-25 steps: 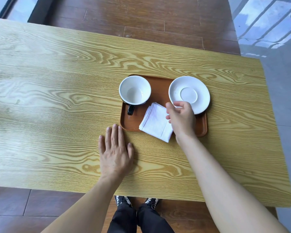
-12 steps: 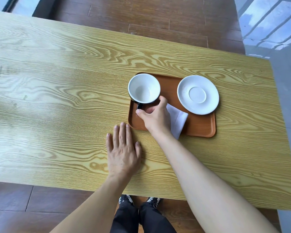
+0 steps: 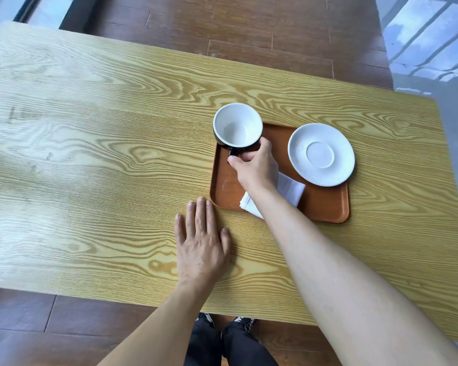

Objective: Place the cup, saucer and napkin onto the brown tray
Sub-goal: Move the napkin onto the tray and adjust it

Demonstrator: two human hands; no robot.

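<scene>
A brown tray (image 3: 325, 207) lies on the wooden table. The cup (image 3: 237, 125), white inside and black outside, is at the tray's far left corner, tilted and overhanging the far rim. My right hand (image 3: 255, 167) grips its black handle. A white saucer (image 3: 321, 154) rests on the tray's far right part, overhanging the right edge. A folded white napkin (image 3: 291, 190) lies on the tray's near middle, partly hidden under my right wrist. My left hand (image 3: 201, 241) lies flat on the table just before the tray's near left corner, fingers apart.
The yellow wood-grain table (image 3: 103, 167) stretches wide to the left of the tray. Its near edge runs just above my legs and shoes (image 3: 228, 331). Dark wooden floor lies beyond the far edge.
My right hand moved from the saucer's near rim left across the napkin to the cup's handle and closed on it. The cup now looks raised and tilted. My left hand stayed flat.
</scene>
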